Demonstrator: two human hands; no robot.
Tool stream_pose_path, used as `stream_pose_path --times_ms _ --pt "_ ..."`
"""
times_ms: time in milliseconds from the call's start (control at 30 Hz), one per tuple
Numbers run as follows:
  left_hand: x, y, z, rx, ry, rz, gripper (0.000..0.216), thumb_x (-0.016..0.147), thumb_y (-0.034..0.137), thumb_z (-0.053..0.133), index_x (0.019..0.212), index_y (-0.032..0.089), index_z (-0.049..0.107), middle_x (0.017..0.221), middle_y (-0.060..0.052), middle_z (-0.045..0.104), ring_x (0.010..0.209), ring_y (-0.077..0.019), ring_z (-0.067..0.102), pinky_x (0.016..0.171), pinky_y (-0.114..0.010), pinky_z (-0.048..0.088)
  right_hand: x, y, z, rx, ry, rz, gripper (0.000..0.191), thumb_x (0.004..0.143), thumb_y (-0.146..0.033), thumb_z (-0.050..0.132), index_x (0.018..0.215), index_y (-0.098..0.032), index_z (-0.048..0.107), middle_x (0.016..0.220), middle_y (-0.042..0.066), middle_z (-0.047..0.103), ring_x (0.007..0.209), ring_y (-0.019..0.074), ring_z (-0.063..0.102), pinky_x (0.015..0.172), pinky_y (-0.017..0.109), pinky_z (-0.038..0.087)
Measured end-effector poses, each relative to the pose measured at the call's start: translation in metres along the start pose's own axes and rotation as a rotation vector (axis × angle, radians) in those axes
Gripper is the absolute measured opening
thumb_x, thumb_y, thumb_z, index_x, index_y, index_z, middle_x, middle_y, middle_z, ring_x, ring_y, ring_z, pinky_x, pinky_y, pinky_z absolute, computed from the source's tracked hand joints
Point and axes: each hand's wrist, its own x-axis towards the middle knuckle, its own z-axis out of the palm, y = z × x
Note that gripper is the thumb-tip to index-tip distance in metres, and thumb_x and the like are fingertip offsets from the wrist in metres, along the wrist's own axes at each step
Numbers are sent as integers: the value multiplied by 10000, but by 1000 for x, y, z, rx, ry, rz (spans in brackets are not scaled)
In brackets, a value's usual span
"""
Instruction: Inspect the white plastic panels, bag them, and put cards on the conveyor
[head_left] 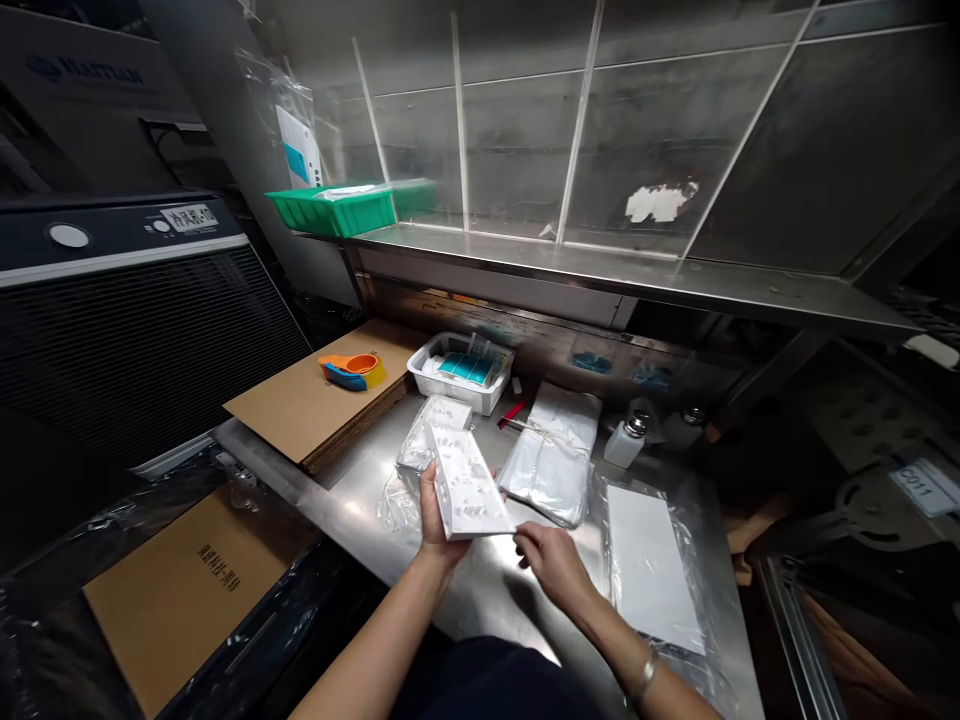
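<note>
My left hand (pixel 433 512) is wrapped around the left edge of a white rectangular panel (pixel 471 488) with small raised shapes on its face, holding it tilted above the metal bench. At the panel's near right corner, my right hand (pixel 553 562) has its fingers pinched together; whether they grip the corner or something tiny is hidden. Behind the held panel lies another white panel in clear plastic (pixel 448 412). To its right sits a stack of clear plastic bags (pixel 555 450). A flat white panel on clear film (pixel 654 565) lies beyond my right hand.
Cardboard sheets (pixel 300 410) carry an orange and blue tape dispenser (pixel 352 370) at the left. A white basket (pixel 487 400) stands at the back, near a red tool (pixel 511 414). Pump bottles (pixel 622 445) are at the right. A metal shelf (pixel 525 252) overhangs the bench, holding a green tray (pixel 341 212).
</note>
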Motion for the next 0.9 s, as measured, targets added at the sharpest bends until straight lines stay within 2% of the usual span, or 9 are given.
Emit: stream_pose_path --times_ms 33,100,233,367,567,667,733,833,900 --pt "-2 -2 -8 -41 -12 -16 600 822 606 371 1285 227 413 1099 -71 608 984 -305 587 803 -479 462 10 12 -8 -225 76 -3 275 902 -238 374 929 -153 635 829 104 679 794 224 644 725 343 463" --pt "-6 -9 -24 -120 -26 -95 584 802 555 473 1273 211 430 1102 -97 614 1010 -316 580 817 -493 464 30 32 -22 -440 154 11 244 886 -231 412 934 -145 636 900 146 661 925 282 591 783 392 423" --pt "-20 -30 -43 -149 -47 -250 577 803 523 511 1242 151 465 1112 -153 611 1074 -334 548 816 -485 479 61 51 -31 -573 204 -10 329 832 -112 454 1150 -122 537 1196 195 528 1149 311 414 914 442 315" --pt "-38 -47 -47 -109 -82 -355 616 818 543 482 1262 118 451 1083 -175 616 1080 -324 541 753 -447 507 82 69 -30 -575 195 39 346 825 2 324 1032 -91 585 1114 212 558 1109 289 452 916 432 297" --pt "-31 -58 -29 18 -41 -356 594 765 527 566 1222 157 486 1022 -134 633 1048 -302 561 697 -360 516 101 101 -44 -266 240 138 148 826 -175 443 816 -147 588 893 112 626 890 226 561 797 331 372" --pt "-3 -63 -11 241 -9 -301 544 746 499 602 1176 179 505 955 -96 633 991 -256 575 624 -277 504 104 105 -55 31 284 123 237 809 -340 441 665 -175 531 688 44 609 722 190 570 683 294 413" --pt "18 -66 -2 402 -5 -275 531 731 479 624 1173 206 512 865 -57 624 835 -199 598 523 -202 458 104 103 -64 239 346 84 311 805 -444 397 653 -189 489 669 30 595 681 172 568 639 279 433" --pt "39 -68 -2 502 -45 -250 552 712 420 654 1210 237 504 779 -12 597 598 -123 545 399 -146 340 102 98 -75 486 491 19 374 780 -562 366 699 -207 450 692 13 574 645 144 557 627 273 457" --pt "43 -68 -5 515 -77 -254 559 710 402 659 1220 239 500 770 -10 592 581 -121 534 388 -148 318 102 96 -79 573 587 3 394 757 -600 391 695 -213 434 607 -19 512 543 122 506 579 266 454"
